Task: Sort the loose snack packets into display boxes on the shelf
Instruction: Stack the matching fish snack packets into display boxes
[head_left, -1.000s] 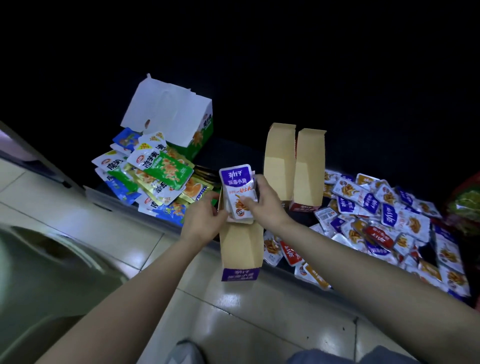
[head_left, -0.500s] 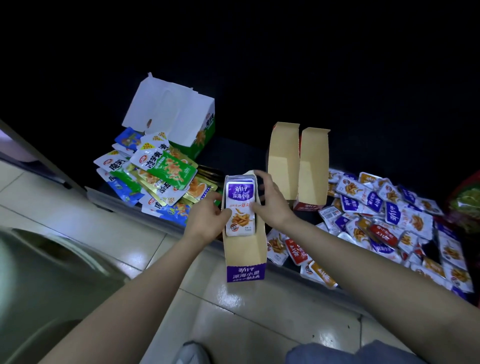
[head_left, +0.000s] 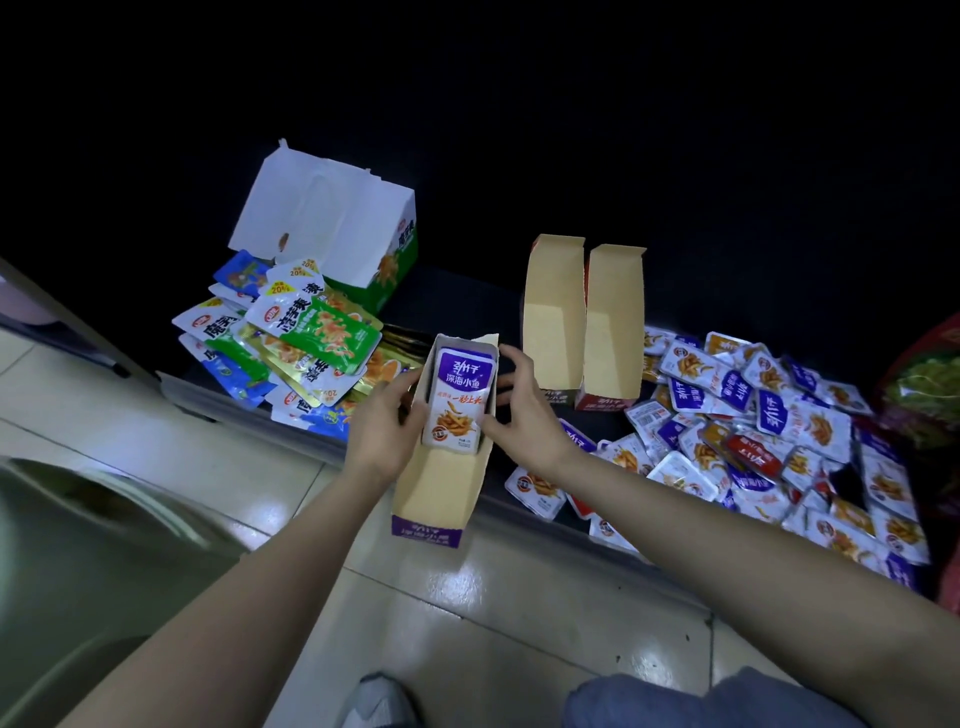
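Observation:
A narrow cardboard display box with a purple front juts over the shelf's front edge. A stack of purple-and-white snack packets lies in its far half. My left hand grips the box's left wall. My right hand holds the right wall, thumb at the packets' edge. Many loose purple, white and red packets lie heaped on the shelf to the right.
Two open brown display boxes stand behind my right hand. A white and green carton sits back left behind a pile of green and blue packets. The dark shelf's edge runs diagonally over a tiled floor.
The stack of purple packets went from upright in my hands down flat into the box. Both hands shifted to the box's sides.

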